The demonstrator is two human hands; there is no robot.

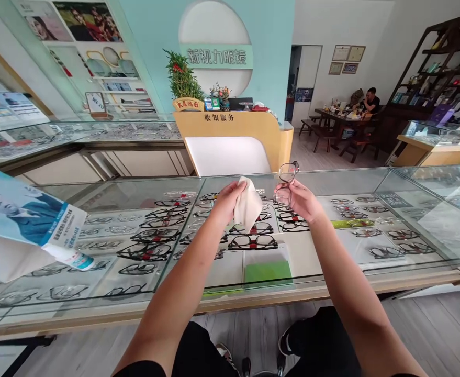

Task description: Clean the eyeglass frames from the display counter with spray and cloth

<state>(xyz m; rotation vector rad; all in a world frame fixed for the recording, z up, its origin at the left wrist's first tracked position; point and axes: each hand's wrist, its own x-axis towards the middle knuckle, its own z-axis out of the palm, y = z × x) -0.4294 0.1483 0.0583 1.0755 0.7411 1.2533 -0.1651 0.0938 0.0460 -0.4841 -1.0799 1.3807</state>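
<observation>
My left hand (230, 200) pinches a cream cleaning cloth (248, 207) that hangs down over the glass counter. In my right hand (302, 199) is a pair of dark-framed eyeglasses (288, 172), held on end so that one lens stands above the fingers and the other lies lower by the thumb. Cloth and eyeglasses are apart, with a small gap between them. Beneath both hands, rows of eyeglass frames (253, 242) lie inside the glass display case (214, 287), several with red tags.
On the counter at left stand a printed display box (29, 220) and a white bottle (70, 257). A wooden cashier desk (230, 125) with a potted plant (183, 78) rises beyond. At back right a person (371, 102) sits by a dark table (341, 115).
</observation>
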